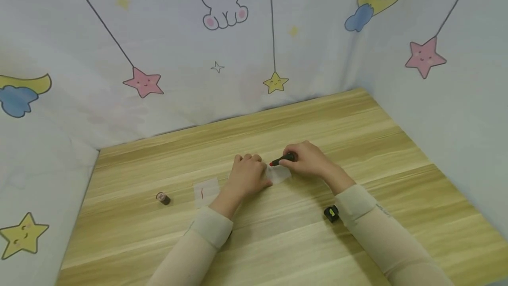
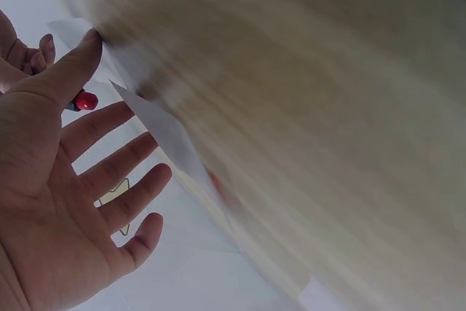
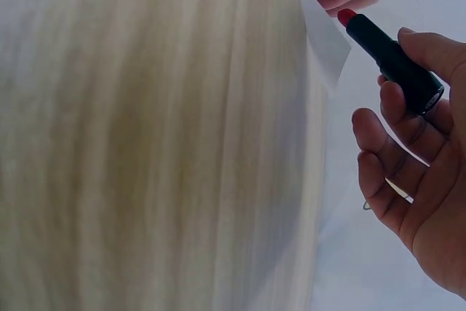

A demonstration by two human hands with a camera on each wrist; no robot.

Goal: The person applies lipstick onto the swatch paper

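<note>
My right hand [image 1: 307,160] pinches a lipstick [image 1: 282,160] with a dark tube, its red tip pointing left, close over a small white paper [image 1: 279,174]. In the right wrist view the thumb and fingers hold the lipstick [image 3: 393,63] near its base. My left hand [image 1: 248,178] rests on the table beside the tip. In the left wrist view its thumb [image 2: 76,67] presses on the paper's edge, and its spread fingers reach another white sheet [image 2: 164,136]. Further left lies a white paper [image 1: 206,193] with a short red stroke.
A small dark cylinder [image 1: 163,198] with a pinkish end lies left of the marked paper. By my right sleeve is a black piece [image 1: 331,213] with a yellow-green patch. A patterned white curtain [image 1: 190,100] borders the back and sides of the wooden table [image 1: 278,250].
</note>
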